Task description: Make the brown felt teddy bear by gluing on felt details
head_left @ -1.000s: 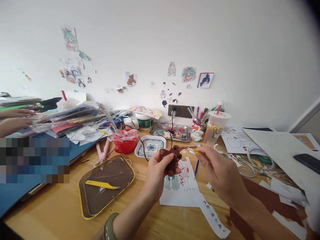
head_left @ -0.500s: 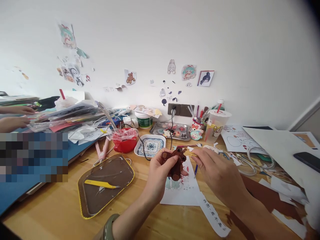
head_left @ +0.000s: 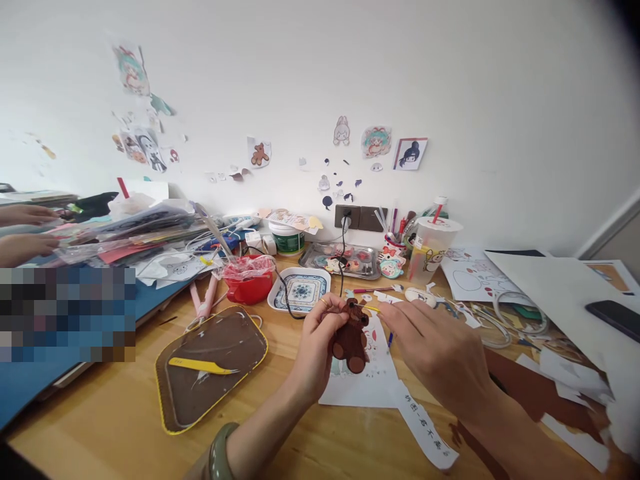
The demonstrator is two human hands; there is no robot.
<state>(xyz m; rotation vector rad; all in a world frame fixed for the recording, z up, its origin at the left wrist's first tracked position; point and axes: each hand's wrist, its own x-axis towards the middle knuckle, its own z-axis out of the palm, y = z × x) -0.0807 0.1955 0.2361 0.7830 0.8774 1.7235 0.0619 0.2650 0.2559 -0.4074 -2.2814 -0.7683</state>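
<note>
A small brown teddy bear figure (head_left: pixel 351 347) hangs upright over a printed sheet, its paler round foot pads towards me. My left hand (head_left: pixel 320 333) is closed around its upper left side, thumb near the head. My right hand (head_left: pixel 435 340) is closed on slim yellow tweezers (head_left: pixel 373 308), whose tip is at the bear's face, beside its dark eye or nose spots. Whether the tip touches is too small to tell. Beneath the bear lies the white printed sheet (head_left: pixel 350 397) with coloured drawings, partly hidden by my hands and the bear.
Left, a brown tray (head_left: pixel 220 340) holds another yellow pair of tweezers (head_left: pixel 203 366). Behind stand a red bowl (head_left: pixel 247 283), a patterned dish (head_left: pixel 303 290), a metal tray (head_left: pixel 320 253) and a drink cup (head_left: pixel 434 247). Paper scraps and cables lie right. Another person's hands (head_left: pixel 27 230) are far left.
The bear has turned more upright, its feet lower and facing me. My left fingers have shifted higher along its side. My right hand still holds the tweezers near its face.
</note>
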